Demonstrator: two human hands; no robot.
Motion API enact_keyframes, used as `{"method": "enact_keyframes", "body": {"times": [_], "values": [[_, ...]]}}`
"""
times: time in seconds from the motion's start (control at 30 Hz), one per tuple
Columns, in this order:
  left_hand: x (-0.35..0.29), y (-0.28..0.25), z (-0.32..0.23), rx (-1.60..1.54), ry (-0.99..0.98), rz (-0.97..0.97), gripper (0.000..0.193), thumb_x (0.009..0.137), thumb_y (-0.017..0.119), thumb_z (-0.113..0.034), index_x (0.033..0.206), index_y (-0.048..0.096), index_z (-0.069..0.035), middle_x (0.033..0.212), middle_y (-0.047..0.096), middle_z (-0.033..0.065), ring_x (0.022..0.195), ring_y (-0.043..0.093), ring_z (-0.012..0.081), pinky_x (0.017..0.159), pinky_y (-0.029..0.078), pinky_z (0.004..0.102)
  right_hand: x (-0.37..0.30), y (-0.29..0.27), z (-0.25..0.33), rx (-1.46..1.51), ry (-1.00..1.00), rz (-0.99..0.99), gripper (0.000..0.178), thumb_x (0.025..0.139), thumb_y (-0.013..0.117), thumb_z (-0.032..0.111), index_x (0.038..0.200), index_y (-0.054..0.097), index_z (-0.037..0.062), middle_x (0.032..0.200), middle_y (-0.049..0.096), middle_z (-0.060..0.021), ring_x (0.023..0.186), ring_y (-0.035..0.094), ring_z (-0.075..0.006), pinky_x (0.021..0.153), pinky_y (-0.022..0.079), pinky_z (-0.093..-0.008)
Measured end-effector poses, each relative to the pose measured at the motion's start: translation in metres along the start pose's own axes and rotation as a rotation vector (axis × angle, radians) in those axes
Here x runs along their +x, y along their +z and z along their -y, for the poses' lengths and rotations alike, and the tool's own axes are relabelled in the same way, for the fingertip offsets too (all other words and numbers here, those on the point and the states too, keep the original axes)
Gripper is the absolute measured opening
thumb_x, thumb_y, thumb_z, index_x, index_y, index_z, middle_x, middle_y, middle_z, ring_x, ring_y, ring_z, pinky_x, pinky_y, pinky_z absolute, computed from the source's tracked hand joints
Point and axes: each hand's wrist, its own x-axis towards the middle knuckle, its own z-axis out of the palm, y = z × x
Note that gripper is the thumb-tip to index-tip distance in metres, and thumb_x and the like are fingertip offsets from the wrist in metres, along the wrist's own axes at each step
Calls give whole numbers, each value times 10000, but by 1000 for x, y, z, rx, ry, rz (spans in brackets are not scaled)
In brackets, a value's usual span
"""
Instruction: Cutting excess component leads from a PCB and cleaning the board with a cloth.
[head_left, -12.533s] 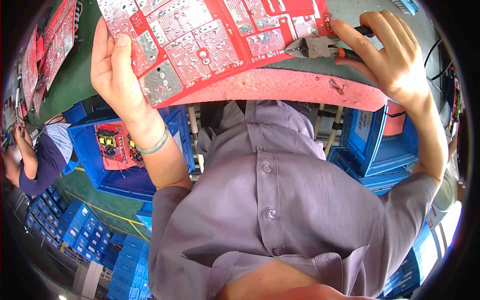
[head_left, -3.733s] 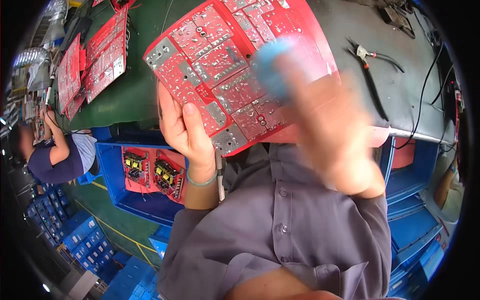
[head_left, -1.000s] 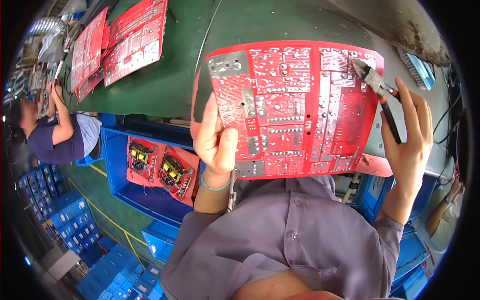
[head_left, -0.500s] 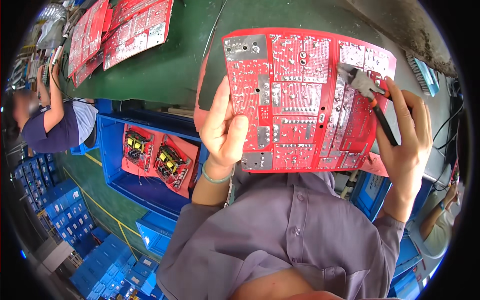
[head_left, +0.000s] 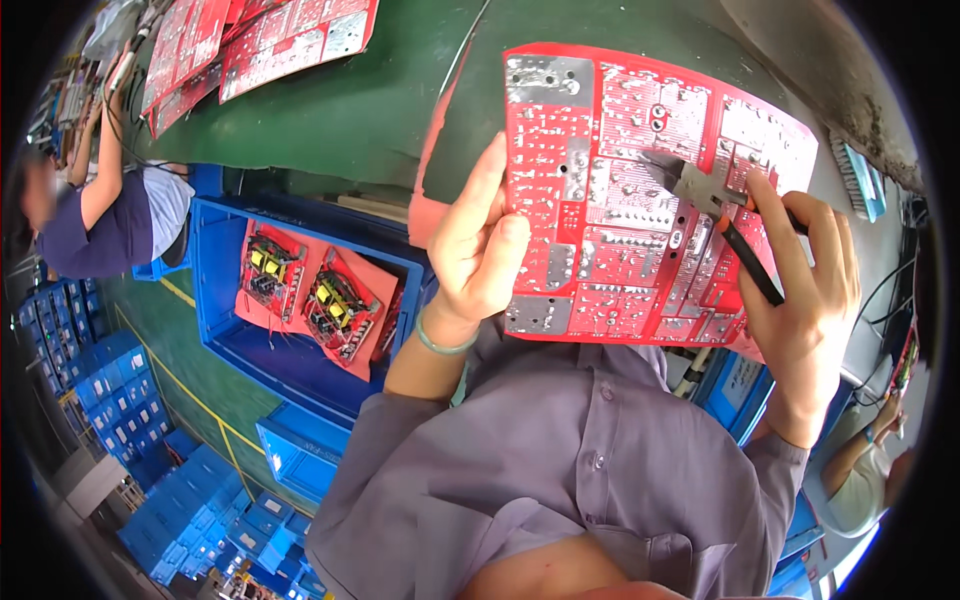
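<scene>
A large red circuit board [head_left: 640,270] is held up in front of me, its soldered side showing, with rows of solder points and silvery patches. My left hand [head_left: 475,240] grips its left edge, thumb on the soldered face and the other fingers partly hidden behind. In my right hand [head_left: 805,265] are cutting pliers [head_left: 705,190] with orange-and-black handles. Their jaws lie over the upper middle of the board; whether the tips touch a solder point I cannot tell.
More red circuit boards [head_left: 300,50] lie on the green bench [head_left: 330,140] at far left. A blue crate [head_left: 260,365] left of me holds two boards carrying yellow components [head_left: 330,310]. A blue brush [head_left: 860,180] lies at right. Co-workers [head_left: 100,220] sit at left and far right.
The circuit board and my left hand have shifted right in view. The pliers' jaws have moved left across the board, from its right part to its upper middle.
</scene>
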Motion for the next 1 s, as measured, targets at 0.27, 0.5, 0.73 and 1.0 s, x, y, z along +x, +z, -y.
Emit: {"method": "enact_keyframes", "body": {"times": [0.27,0.5,0.73,1.0], "values": [[0,0,-1,63,12,-30,491,906,410,-84,1334,287,122,1238,511,216,1091,528,201,944,376,297,2,5,-3,23,3,-26,608,558,679,-39,1150,599,71,941,557,-93,833,553,-236,731,458,-348],[1,2,0,-22,-37,-41,490,909,386,-31,1353,238,116,1252,492,216,1094,510,192,938,375,291,6,9,-10,-20,23,-51,577,604,708,4,1162,594,92,946,551,-78,843,546,-231,721,455,-347],[4,1,0,-32,-47,-10,513,921,392,-51,1363,197,121,1207,532,214,1057,537,183,923,382,284,4,12,-12,-21,26,-50,579,605,707,-4,1165,596,94,935,552,-73,830,546,-220,721,454,-340],[2,-1,-2,-149,-115,-21,590,846,419,-94,1352,216,132,1290,439,274,1162,493,282,997,354,360,-7,13,-4,76,114,-54,559,614,686,-39,1157,596,55,927,565,-89,823,552,-225,731,452,-336]]}}
